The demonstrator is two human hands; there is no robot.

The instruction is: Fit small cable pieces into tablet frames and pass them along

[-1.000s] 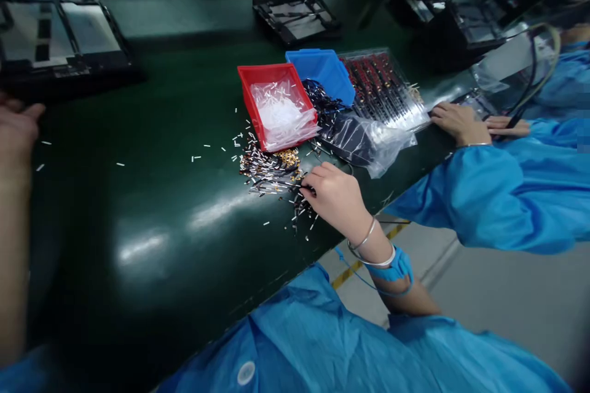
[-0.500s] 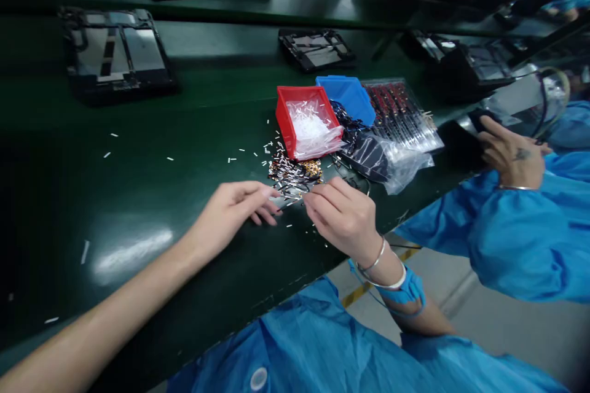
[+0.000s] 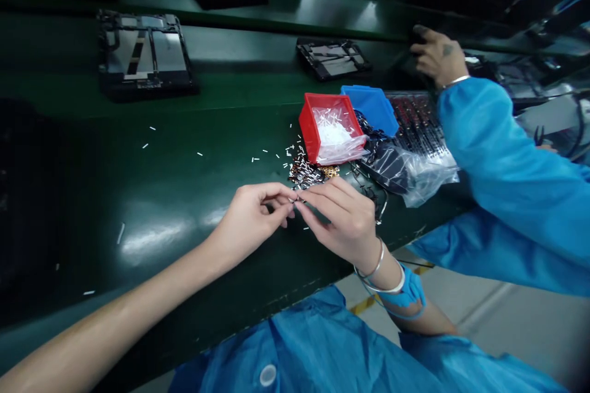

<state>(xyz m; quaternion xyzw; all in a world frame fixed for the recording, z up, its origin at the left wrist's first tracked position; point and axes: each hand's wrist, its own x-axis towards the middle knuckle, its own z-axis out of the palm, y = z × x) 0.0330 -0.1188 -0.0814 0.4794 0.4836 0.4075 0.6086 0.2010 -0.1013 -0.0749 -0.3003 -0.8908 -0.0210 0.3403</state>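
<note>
Green workbench (image 3: 138, 209), red bin (image 3: 308, 126), bagged white pieces (image 3: 332, 132)

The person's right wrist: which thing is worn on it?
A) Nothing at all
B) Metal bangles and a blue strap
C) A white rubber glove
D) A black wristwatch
B: the right hand has thin metal bangles and a blue strap around its wrist.

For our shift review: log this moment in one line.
left hand, right hand: fingertips at tiny metal pin | nearby: scattered pins, red plastic bin
</note>
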